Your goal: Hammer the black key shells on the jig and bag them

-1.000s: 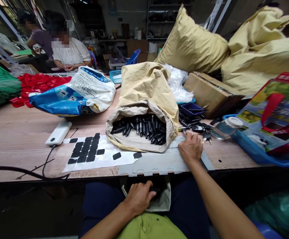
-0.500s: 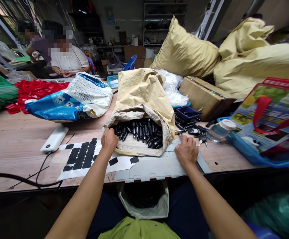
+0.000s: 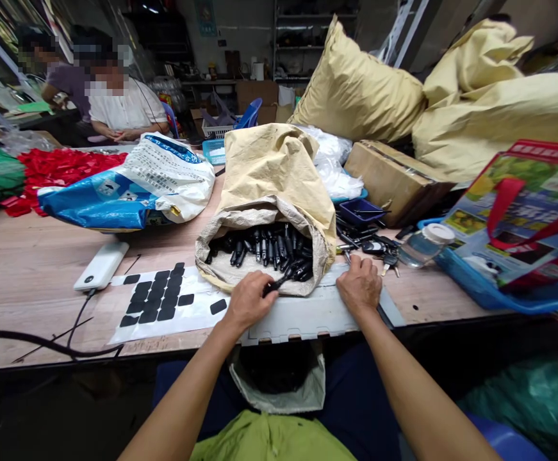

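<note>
A cream woven sack (image 3: pixel 273 166) lies open toward me, with many slim black plastic parts (image 3: pixel 271 246) inside its mouth. At its front edge my left hand (image 3: pixel 252 299) pinches one black plastic part (image 3: pixel 275 285). To the right of the sack, my right hand (image 3: pixel 359 285) rests closed on a grey board (image 3: pixel 302 317). A thin metallic tip shows above its fingers and a dark strip below its wrist side; what it holds is mostly hidden. A white sheet with black rounded stickers (image 3: pixel 156 298) lies to the left.
A white power bank (image 3: pixel 102 266) with a cable, a blue-white bag (image 3: pixel 134 186) and red pieces (image 3: pixel 62 173) lie left. Keys (image 3: pixel 391 262), a clear jar (image 3: pixel 425 245) and a blue tray (image 3: pixel 514 291) stand right. An open pale bag (image 3: pixel 279 400) hangs below the edge. Two people sit behind.
My left hand has let go of the sack's left rim, moved right and toward me, and taken hold of a black plastic part. My right hand has stayed in place.
</note>
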